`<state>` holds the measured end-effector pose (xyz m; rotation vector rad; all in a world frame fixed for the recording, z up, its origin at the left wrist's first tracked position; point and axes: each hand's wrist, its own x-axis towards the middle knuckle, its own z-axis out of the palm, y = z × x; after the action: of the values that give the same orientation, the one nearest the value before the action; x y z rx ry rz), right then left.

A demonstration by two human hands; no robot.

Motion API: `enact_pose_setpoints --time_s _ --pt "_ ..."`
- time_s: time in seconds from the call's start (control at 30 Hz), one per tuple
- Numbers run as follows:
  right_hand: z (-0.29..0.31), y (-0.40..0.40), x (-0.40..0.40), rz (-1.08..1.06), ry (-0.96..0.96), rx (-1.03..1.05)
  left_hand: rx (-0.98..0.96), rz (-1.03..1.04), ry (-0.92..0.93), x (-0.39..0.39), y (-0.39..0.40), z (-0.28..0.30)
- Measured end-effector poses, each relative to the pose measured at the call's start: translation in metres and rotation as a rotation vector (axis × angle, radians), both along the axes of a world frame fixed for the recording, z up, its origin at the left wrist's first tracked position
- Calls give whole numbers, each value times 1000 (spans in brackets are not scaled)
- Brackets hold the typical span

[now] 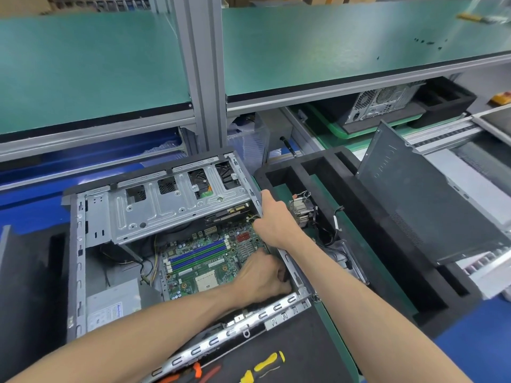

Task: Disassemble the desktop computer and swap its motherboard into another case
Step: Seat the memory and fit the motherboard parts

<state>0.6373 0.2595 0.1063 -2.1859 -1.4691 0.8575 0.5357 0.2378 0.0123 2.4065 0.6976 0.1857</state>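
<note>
— Nearest the camera, what lies along the front edge?

— A yellow-handled screwdriver (269, 361) and orange-handled pliers (188, 374) on black foam, just beside the front rail of the open computer case (76, 261). The case lies on its side on the tabletop (475, 352), its open face up.

— And the hands?

— Both reach over that front rail. The left hand (262, 277) is down inside the case at the near right corner, fingers curled against the right wall; what they grip is hidden, so I cannot tell if it holds anything. The right hand (272, 221) is farther along, its thumb over the top edge of the right wall and its fingers curled inside, gripping that wall.

— Where is the motherboard?

— The motherboard (204, 261) sits flat on the case floor, right of centre, with blue memory slots and a bare CPU socket showing. Its right edge runs close under the wall the hands are on. To its left, the power supply (113, 305) fills the near left corner, with cables between the two.

— Farther back?

— A metal drive cage (171, 205) spans the far end of the case, overhanging the board's far edge. Right of the case, a black foam tray (387, 244) holds a heatsink (301, 211) just outside the gripped wall, and a grey side panel (431, 205) leans tilted on the tray's far side. Beyond, under the green shelf (331, 51), a second computer case (381, 105) stands well apart.
</note>
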Motion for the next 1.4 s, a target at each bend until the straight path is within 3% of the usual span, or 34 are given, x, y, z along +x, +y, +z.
enact_pose_setpoints --time_s 0.2,0.37,0.87,1.0,1.07,1.17,1.27,1.4 --pt "3 -1 -2 6 -23 -5 153 -64 187 -6 26 18" --pt "3 -3 -2 0 -11 4 277 -37 458 -24 58 34" --pt "3 0 -3 -8 -31 -28 76 267 844 -82 104 55" --pt "4 -1 -4 -8 -50 -31 99 377 975 -99 110 48" --pt "4 -1 -4 -5 -59 -34 77 411 940 -108 111 45" --pt "5 -1 -5 -5 -63 -36 38 524 725 -122 114 40" --pt "5 -1 -5 -4 -66 -36 -29 512 792 -117 114 47" --pt "4 -1 -5 -1 -70 -29 -170 331 976 -104 113 61"
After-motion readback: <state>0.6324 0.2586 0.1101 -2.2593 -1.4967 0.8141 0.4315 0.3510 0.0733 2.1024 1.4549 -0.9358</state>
